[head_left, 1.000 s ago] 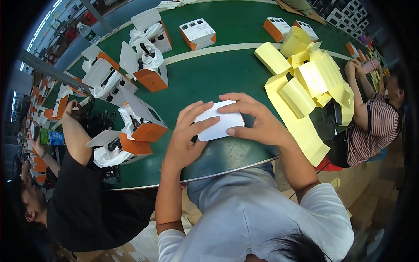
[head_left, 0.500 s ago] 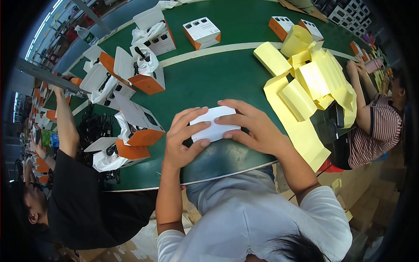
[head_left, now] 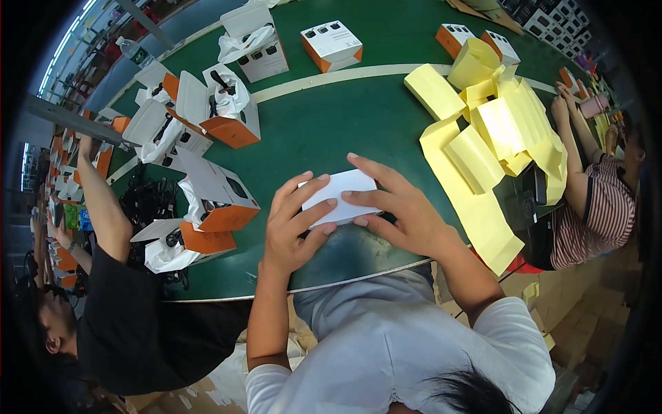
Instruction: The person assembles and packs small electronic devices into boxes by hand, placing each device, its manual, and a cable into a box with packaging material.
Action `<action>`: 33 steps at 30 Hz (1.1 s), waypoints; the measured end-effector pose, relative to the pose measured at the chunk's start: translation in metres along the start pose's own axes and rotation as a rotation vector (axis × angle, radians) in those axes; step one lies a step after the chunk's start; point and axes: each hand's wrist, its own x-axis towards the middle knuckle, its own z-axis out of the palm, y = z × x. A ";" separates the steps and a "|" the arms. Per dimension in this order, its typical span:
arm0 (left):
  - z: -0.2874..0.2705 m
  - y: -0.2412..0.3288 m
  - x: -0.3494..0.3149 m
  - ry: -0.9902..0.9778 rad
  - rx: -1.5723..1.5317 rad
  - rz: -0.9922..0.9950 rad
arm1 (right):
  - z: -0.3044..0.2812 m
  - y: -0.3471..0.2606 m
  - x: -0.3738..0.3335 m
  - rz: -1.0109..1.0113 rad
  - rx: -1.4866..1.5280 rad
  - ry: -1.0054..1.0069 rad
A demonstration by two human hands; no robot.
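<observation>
Head view: green table (head_left: 334, 124) beneath your hands (head_left: 288, 231), people (head_left: 152, 317) either side. Half-curled, both hands grasp a white box (head_left: 345, 183).

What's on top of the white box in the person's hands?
Parts of the left hand and right hand, resting on the white box. Between them shows plain white; spots beneath them, and the inside, can't be seen.

Piece (head_left: 348, 181) in your grip: white
Tabletop (head_left: 324, 121) beneath it: green
Sheets (head_left: 479, 224) right of your grip: yellow
Cartons (head_left: 233, 132) left: orange, white
</observation>
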 end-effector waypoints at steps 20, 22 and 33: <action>0.018 -0.002 -0.022 0.052 0.240 0.080 | 0.037 0.042 -0.021 -0.230 0.023 0.259; 0.019 -0.003 -0.022 0.052 0.247 0.117 | 0.037 0.041 -0.019 -0.267 -0.039 0.261; 0.021 0.000 -0.026 0.025 0.276 0.151 | 0.021 0.025 -0.013 -0.164 -0.136 0.041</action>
